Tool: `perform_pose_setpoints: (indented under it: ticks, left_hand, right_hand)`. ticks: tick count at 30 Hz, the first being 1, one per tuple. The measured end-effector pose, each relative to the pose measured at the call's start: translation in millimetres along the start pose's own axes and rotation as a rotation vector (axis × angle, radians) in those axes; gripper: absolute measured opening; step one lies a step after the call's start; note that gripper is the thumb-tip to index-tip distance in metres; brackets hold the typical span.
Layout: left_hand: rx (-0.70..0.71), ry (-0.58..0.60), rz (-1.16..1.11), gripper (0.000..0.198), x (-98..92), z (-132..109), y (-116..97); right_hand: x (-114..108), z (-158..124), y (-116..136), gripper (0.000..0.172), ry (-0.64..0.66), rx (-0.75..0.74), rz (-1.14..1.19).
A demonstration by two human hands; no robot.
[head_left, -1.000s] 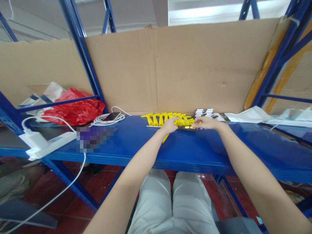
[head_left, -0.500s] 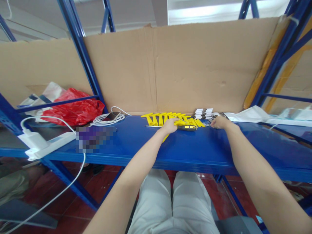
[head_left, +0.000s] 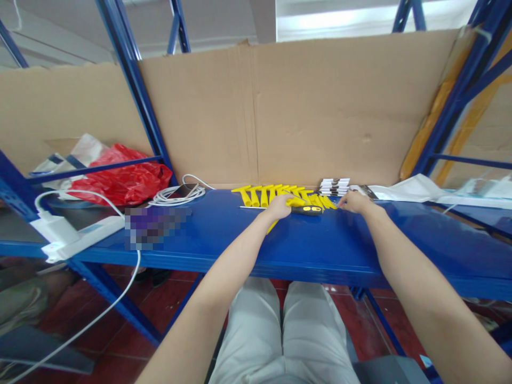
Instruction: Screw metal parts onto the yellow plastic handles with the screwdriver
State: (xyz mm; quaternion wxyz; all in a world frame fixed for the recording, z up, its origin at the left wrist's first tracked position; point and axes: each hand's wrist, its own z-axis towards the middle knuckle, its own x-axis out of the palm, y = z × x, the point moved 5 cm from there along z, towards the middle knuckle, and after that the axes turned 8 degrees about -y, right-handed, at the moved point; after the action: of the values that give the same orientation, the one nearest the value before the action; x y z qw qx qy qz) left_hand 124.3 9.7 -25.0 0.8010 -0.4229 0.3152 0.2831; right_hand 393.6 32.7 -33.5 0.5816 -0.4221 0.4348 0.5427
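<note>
My left hand (head_left: 280, 207) is closed around a yellow piece, part of which sticks out below the palm. Beside it a screwdriver (head_left: 307, 210) with a black and yellow handle lies on the blue shelf (head_left: 224, 229). Several yellow T-shaped pieces (head_left: 253, 197) stand in a row behind the left hand, and flatter yellow parts lie to its right. My right hand (head_left: 354, 201) is at the right end of these parts, fingertips pinched low near the shelf; what they hold is too small to make out. A stack of white packets (head_left: 335, 186) sits just behind it.
Cardboard (head_left: 320, 106) walls off the back. On the left are a white power strip (head_left: 86, 237), a coiled white cable (head_left: 176, 196), a blurred purple item and a red bag (head_left: 120, 173). White sheeting (head_left: 412, 188) lies at the right.
My right hand has shifted slightly left, toward the yellow parts, and covers the spot where small bits showed before. My left hand has barely moved.
</note>
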Motion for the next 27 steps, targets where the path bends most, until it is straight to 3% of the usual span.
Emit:
perform_pose_setpoints:
  ticks: [11,27]
  left_hand:
    - [-0.016,-0.010,-0.052,0.063,-0.3,0,0]
    - [-0.006,0.003,-0.040,0.064,0.0,0,-1]
  right_hand:
    - [8,7,-2,0.022,-0.028,-0.037,0.076]
    - [17,6,1,0.024,0.019,0.023,0.074]
